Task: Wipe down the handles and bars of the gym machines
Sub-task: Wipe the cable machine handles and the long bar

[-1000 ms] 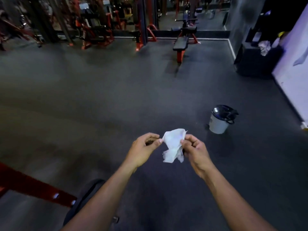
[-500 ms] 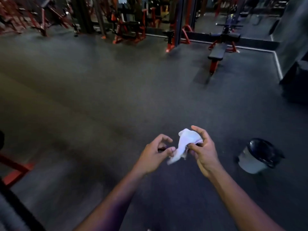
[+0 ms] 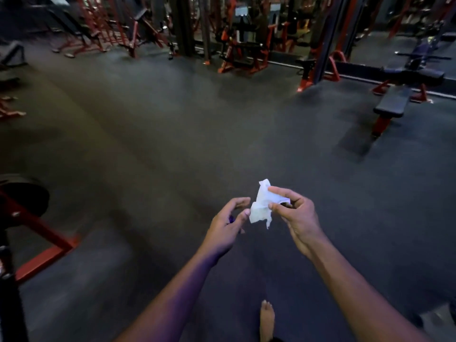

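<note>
A crumpled white wipe (image 3: 261, 206) hangs in front of me over the dark rubber floor. My right hand (image 3: 294, 213) pinches its upper part between thumb and fingers. My left hand (image 3: 228, 224) is just left of it with loosely curled fingers; its thumb tip sits at the wipe's lower left edge and does not grip it. Red-framed gym machines (image 3: 243, 51) with black bars stand in a row along the far side, well out of arm's reach.
A red frame with a black weight plate (image 3: 27, 196) stands close at my left. A black flat bench (image 3: 392, 104) on red legs sits at the far right. My bare foot (image 3: 267, 319) shows at the bottom, and open floor lies ahead.
My view has swung left, and the white bin has gone out of sight on the right. My left hand has let go of the wipe; the right hand alone holds it now.
</note>
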### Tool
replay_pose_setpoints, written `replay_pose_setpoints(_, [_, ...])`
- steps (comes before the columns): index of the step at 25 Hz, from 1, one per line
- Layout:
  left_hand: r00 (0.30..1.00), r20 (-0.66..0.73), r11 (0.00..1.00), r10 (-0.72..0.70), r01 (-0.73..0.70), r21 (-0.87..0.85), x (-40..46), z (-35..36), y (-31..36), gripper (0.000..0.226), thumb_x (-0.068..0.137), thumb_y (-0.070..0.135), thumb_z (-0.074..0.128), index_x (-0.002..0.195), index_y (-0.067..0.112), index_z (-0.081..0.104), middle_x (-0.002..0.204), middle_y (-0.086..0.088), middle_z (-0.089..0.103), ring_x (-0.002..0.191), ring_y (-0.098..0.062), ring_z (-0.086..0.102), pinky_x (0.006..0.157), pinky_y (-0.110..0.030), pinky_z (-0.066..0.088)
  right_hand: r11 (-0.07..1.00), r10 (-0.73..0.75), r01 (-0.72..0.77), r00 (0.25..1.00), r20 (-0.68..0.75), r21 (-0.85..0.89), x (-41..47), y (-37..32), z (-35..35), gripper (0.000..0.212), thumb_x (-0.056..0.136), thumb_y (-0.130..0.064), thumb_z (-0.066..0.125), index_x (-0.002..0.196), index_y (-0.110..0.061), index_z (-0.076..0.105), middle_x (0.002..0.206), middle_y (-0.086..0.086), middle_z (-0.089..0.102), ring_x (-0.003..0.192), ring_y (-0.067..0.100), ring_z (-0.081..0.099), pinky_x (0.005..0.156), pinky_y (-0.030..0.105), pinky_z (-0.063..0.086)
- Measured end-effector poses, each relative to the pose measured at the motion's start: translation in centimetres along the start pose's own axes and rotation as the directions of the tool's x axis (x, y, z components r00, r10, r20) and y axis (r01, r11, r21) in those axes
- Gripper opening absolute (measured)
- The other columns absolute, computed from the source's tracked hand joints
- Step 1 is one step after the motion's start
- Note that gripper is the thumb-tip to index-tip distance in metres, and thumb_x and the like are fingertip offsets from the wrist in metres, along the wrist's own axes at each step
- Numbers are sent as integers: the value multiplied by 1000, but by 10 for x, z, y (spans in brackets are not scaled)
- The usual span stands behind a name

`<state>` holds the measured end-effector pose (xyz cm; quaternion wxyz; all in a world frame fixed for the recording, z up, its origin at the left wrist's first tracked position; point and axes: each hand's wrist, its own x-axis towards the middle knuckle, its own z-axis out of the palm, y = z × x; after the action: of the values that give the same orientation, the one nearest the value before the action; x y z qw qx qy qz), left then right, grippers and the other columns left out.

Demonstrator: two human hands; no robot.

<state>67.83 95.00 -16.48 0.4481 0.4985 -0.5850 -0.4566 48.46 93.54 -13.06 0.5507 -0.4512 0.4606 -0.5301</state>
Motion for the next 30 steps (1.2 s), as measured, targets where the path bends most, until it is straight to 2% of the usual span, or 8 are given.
replay_pose_setpoints(3, [999, -15, 999, 33, -34, -25, 76, -21, -1, 27, 108, 22, 52, 133, 22, 63, 128, 8, 68, 95, -6, 61, 71, -27, 52, 978, -91, 117, 984, 152, -174, 88, -12, 15, 26, 87, 0, 74, 104, -20, 78, 104, -3, 78, 91, 8, 69, 80, 17, 52])
replay_pose_setpoints(6, [996, -77, 997, -48, 43, -66, 137, -52, -8, 26, 107, 21, 54, 130, 25, 65, 111, -7, 71, 89, -14, 58, 74, -31, 51, 837, -201, 318, 936, 290, -445, 170, -20, 38, 24, 80, -10, 84, 83, -33, 78, 86, -11, 75, 81, 4, 67, 71, 14, 48])
replay_pose_setpoints(10, [980, -110, 973, -164, 143, -180, 192, -99, -22, 19, 103, 20, 62, 119, 23, 72, 89, -2, 66, 80, -15, 54, 84, -40, 45, 847, -154, 339, 894, 422, -410, 259, -22, 82, 20, 78, -10, 85, 79, -23, 71, 81, -9, 72, 69, 2, 60, 63, 18, 48])
replay_pose_setpoints(14, [958, -229, 966, -175, 123, -226, 233, -151, -51, 18, 94, 22, 75, 107, 9, 74, 98, -3, 65, 94, -15, 58, 86, -27, 49, 897, -121, 302, 870, 478, -324, 325, -4, 145, 27, 80, -5, 83, 95, -24, 71, 98, -10, 75, 86, 3, 67, 73, 20, 52])
replay_pose_setpoints(19, [927, -337, 974, -164, 98, -205, 292, -256, -82, 17, 90, 14, 78, 86, 5, 64, 84, 1, 65, 82, -9, 59, 76, -21, 47, 900, -68, 292, 827, 558, -324, 413, 23, 252, 39, 82, 1, 78, 108, -26, 71, 108, -13, 74, 101, 5, 68, 87, 27, 55])
replay_pose_setpoints(22, [918, -354, 978, -179, 125, -169, 317, -331, -91, 20, 88, 11, 81, 82, 11, 62, 80, 0, 65, 77, -13, 57, 74, -27, 46, 913, 46, 235, 753, 657, -333, 463, 26, 319, 55, 81, 11, 73, 121, -26, 65, 98, -2, 66, 83, 8, 64, 78, 29, 52])
replay_pose_setpoints(25, [924, -350, 987, -151, 123, -102, 345, -400, -95, 24, 82, 4, 84, 86, 5, 60, 81, -3, 65, 78, -15, 59, 74, -30, 48, 885, 126, 279, 628, 768, -373, 505, 27, 380, 64, 80, 6, 78, 133, -23, 56, 99, 8, 62, 84, 9, 63, 74, 23, 53])
replay_pose_setpoints(30, [945, -257, 978, -203, 182, -104, 383, -497, -112, 37, 74, 14, 92, 104, 13, 70, 86, -4, 68, 79, -17, 58, 68, -26, 45, 831, 115, 377, 604, 789, -410, 574, 54, 467, 23, 86, -11, 79, 104, -24, 74, 86, -2, 72, 77, 4, 62, 75, 28, 52])
